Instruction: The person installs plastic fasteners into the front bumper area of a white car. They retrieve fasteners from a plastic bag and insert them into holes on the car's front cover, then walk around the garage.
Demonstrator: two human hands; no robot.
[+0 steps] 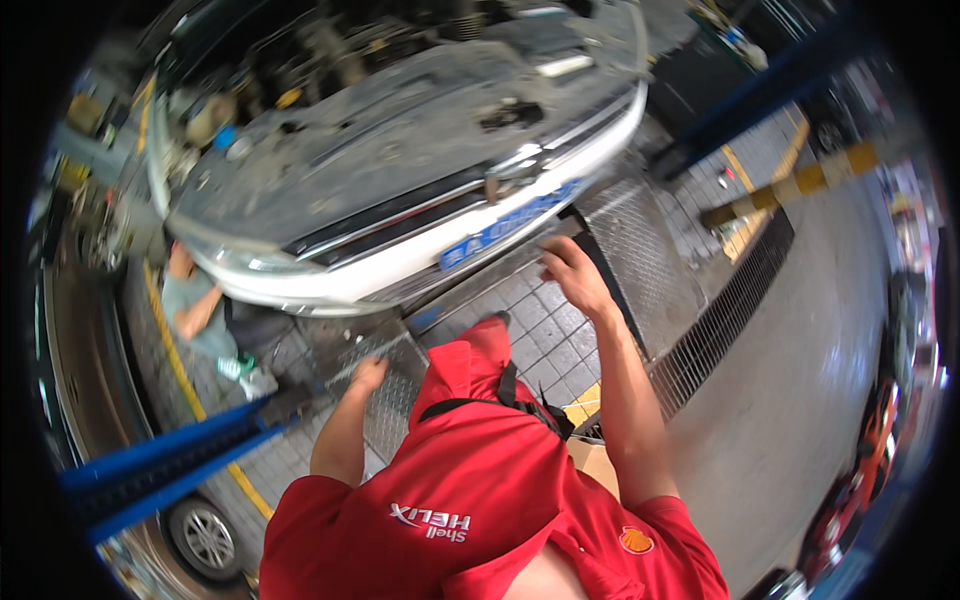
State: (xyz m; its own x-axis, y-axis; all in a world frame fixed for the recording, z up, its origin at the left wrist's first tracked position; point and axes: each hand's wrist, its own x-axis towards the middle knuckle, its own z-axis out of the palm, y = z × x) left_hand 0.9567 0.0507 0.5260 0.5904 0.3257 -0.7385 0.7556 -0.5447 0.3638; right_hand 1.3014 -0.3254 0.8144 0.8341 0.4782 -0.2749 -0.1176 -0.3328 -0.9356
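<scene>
In front of me stands a white car with its engine bay uncovered; its front bumper (400, 278) carries a blue licence plate (500, 226). My right hand (570, 272) is raised just in front of the bumper, below the plate's right end, apart from it. Its fingers are curled together, and what they hold, if anything, is too blurred to tell. Lower and to the left, my left hand (370, 374) hangs closed over a metal floor plate (392, 400). Whatever might be inside its fingers is hidden.
Blue lift posts stand at left (180, 455) and right (760, 100). A co-worker (200, 310) crouches by the car's left front corner. A yellow-and-black pole (800, 185) and a floor grate (725, 310) lie to the right. Another car's wheel (207, 535) shows lower left.
</scene>
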